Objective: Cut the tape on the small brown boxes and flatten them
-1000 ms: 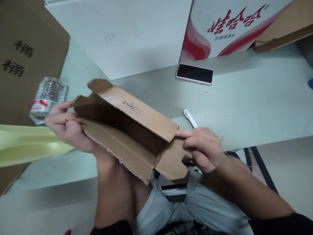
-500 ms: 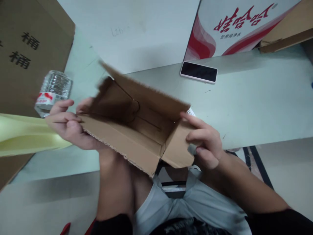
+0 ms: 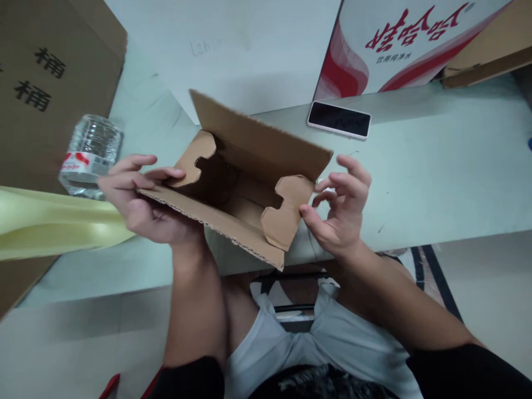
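Note:
A small brown cardboard box (image 3: 249, 208) is held over the table with its top open toward me. Its near and far flaps stand outward, and its two notched side flaps lean inward over the opening. My left hand (image 3: 145, 202) grips the left end, fingers on the left side flap (image 3: 193, 160) and thumb under the near flap (image 3: 224, 224). At the right end, my right hand (image 3: 343, 208) has its thumb against the fold of the right side flap (image 3: 288, 208), with its other fingers curled by the box corner.
A water bottle (image 3: 93, 147) and a yellow sheet-like thing (image 3: 54, 224) are to the left, beside a large carton (image 3: 62, 33). A phone (image 3: 338, 119) lies on the pale table (image 3: 436, 166). A white-and-red carton (image 3: 399, 50) stands behind it.
Both side flaps have been folded inward over the opening. The box has levelled and moved slightly away from me. My right hand has shifted from the outspread right flap to its fold.

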A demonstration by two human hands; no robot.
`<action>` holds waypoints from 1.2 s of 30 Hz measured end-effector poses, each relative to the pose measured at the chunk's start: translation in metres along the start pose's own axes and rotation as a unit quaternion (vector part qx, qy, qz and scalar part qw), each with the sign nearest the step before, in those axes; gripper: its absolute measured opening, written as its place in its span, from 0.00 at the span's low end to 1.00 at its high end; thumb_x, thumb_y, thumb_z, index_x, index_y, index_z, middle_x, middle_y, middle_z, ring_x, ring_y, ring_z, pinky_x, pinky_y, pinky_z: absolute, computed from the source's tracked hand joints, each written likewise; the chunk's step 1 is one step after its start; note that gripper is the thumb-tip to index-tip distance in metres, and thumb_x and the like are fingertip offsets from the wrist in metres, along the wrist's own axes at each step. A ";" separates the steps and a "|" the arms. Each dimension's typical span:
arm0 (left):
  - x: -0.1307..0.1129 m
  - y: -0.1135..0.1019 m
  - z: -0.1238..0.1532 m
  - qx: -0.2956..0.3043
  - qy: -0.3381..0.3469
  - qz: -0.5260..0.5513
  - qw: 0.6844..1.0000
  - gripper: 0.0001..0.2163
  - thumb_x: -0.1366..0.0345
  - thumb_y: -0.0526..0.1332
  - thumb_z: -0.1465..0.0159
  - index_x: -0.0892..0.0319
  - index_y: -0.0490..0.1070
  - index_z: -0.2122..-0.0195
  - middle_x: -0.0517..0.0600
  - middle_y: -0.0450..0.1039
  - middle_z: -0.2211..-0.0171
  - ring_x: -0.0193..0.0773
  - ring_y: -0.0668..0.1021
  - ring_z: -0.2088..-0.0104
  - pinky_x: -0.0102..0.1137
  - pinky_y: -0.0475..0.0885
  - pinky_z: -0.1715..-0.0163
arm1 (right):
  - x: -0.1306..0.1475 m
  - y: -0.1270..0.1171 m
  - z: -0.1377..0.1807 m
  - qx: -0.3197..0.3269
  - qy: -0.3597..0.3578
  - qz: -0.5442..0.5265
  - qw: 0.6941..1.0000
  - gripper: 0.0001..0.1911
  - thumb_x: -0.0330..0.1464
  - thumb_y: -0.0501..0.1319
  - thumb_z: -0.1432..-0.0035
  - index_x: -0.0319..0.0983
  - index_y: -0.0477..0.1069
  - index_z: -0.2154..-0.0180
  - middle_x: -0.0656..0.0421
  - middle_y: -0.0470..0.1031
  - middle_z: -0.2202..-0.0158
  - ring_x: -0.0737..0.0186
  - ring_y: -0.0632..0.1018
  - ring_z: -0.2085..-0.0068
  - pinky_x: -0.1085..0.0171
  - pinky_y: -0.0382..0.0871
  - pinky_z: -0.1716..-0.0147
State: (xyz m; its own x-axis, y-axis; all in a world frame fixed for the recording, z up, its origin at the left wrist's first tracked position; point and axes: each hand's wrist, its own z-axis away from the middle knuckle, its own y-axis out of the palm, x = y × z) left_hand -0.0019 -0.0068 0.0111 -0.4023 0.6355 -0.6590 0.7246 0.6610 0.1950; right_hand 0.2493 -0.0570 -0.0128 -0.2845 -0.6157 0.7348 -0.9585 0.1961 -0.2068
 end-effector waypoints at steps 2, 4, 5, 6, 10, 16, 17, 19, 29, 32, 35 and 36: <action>-0.002 0.000 0.001 0.008 0.006 -0.050 0.999 0.06 0.60 0.45 0.45 0.53 0.53 0.68 0.51 0.62 0.66 0.36 0.71 0.70 0.35 0.70 0.71 | -0.001 0.000 0.000 -0.013 -0.002 0.013 1.000 0.35 0.41 0.69 0.39 0.56 0.59 0.35 0.53 0.65 0.32 0.52 0.80 0.50 0.52 0.80 0.58; -0.001 0.001 0.002 0.017 0.024 -0.074 0.997 0.08 0.59 0.47 0.47 0.53 0.53 0.66 0.51 0.61 0.65 0.40 0.73 0.61 0.36 0.72 0.67 | -0.002 -0.001 -0.001 0.025 0.005 0.004 1.000 0.35 0.41 0.66 0.36 0.55 0.55 0.32 0.52 0.72 0.37 0.49 0.79 0.43 0.46 0.79 0.49; 0.001 0.001 0.003 0.019 0.032 -0.074 0.997 0.11 0.58 0.47 0.47 0.53 0.54 0.63 0.52 0.61 0.64 0.42 0.73 0.58 0.36 0.72 0.66 | -0.002 -0.002 -0.001 0.054 0.008 -0.003 0.998 0.32 0.40 0.63 0.34 0.54 0.57 0.32 0.53 0.74 0.39 0.49 0.78 0.42 0.44 0.78 0.45; 0.003 0.000 0.004 0.022 0.038 -0.073 0.996 0.14 0.57 0.48 0.47 0.53 0.55 0.60 0.52 0.61 0.62 0.43 0.73 0.56 0.36 0.73 0.66 | -0.002 -0.003 -0.002 0.079 0.010 -0.008 0.997 0.28 0.38 0.61 0.32 0.53 0.60 0.34 0.53 0.76 0.41 0.49 0.78 0.41 0.44 0.77 0.43; 0.009 -0.001 0.007 0.069 0.054 -0.071 0.994 0.23 0.53 0.50 0.46 0.54 0.55 0.49 0.55 0.63 0.53 0.41 0.74 0.51 0.38 0.77 0.60 | 0.001 -0.007 -0.004 0.116 -0.005 -0.001 0.993 0.16 0.34 0.59 0.31 0.49 0.72 0.43 0.54 0.77 0.41 0.50 0.78 0.40 0.45 0.75 0.40; -0.007 -0.011 0.007 0.187 0.046 -0.146 0.970 0.10 0.65 0.60 0.36 0.58 0.75 0.56 0.55 0.78 0.49 0.44 0.78 0.45 0.46 0.71 0.39 | 0.000 -0.007 -0.002 0.124 -0.036 -0.002 0.992 0.17 0.37 0.59 0.33 0.47 0.73 0.44 0.51 0.76 0.41 0.49 0.78 0.40 0.44 0.76 0.41; -0.010 -0.011 0.007 0.203 0.032 -0.160 0.966 0.06 0.66 0.61 0.35 0.58 0.78 0.61 0.53 0.81 0.51 0.45 0.78 0.45 0.47 0.70 0.38 | -0.001 -0.007 -0.002 0.126 -0.038 0.002 0.991 0.17 0.37 0.59 0.33 0.47 0.73 0.44 0.52 0.76 0.41 0.49 0.78 0.40 0.44 0.76 0.41; -0.015 -0.011 0.005 0.219 0.010 -0.180 0.959 0.08 0.67 0.61 0.34 0.55 0.80 0.68 0.49 0.84 0.58 0.45 0.79 0.48 0.48 0.69 0.37 | -0.002 -0.007 -0.002 0.129 -0.038 0.011 0.991 0.17 0.37 0.59 0.32 0.47 0.72 0.43 0.51 0.75 0.40 0.48 0.77 0.40 0.43 0.76 0.42; -0.015 -0.013 0.001 0.277 0.024 -0.190 0.941 0.13 0.70 0.56 0.34 0.53 0.82 0.64 0.44 0.86 0.59 0.40 0.81 0.54 0.46 0.68 0.38 | -0.001 -0.004 0.002 0.122 -0.037 0.023 0.992 0.20 0.40 0.57 0.31 0.49 0.68 0.39 0.51 0.72 0.39 0.46 0.75 0.39 0.42 0.73 0.39; -0.015 -0.015 0.000 0.283 0.034 -0.170 0.943 0.14 0.71 0.57 0.33 0.52 0.83 0.61 0.44 0.86 0.58 0.39 0.82 0.54 0.45 0.68 0.39 | -0.005 -0.001 0.006 0.105 -0.034 0.002 0.994 0.24 0.41 0.56 0.30 0.51 0.64 0.35 0.51 0.68 0.36 0.46 0.72 0.36 0.41 0.70 0.37; -0.017 -0.016 0.000 0.276 0.033 -0.149 0.949 0.14 0.73 0.58 0.33 0.50 0.83 0.62 0.42 0.86 0.58 0.38 0.82 0.54 0.43 0.68 0.40 | -0.009 0.002 0.009 0.105 -0.026 -0.023 0.994 0.26 0.41 0.56 0.30 0.51 0.62 0.33 0.51 0.66 0.34 0.46 0.70 0.34 0.41 0.68 0.35; -0.018 -0.016 0.000 0.274 0.031 -0.143 0.951 0.14 0.74 0.59 0.33 0.50 0.84 0.62 0.42 0.86 0.58 0.37 0.82 0.55 0.43 0.68 0.40 | -0.009 0.003 0.009 0.108 -0.024 -0.030 0.993 0.27 0.41 0.56 0.30 0.51 0.62 0.32 0.51 0.66 0.35 0.47 0.70 0.34 0.41 0.67 0.35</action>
State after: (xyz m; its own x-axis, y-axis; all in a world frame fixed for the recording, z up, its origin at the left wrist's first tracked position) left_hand -0.0060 -0.0288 0.0200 -0.6463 0.4946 -0.5811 0.7567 0.5138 -0.4043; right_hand 0.2492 -0.0576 -0.0262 -0.2220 -0.6579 0.7196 -0.9538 -0.0068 -0.3005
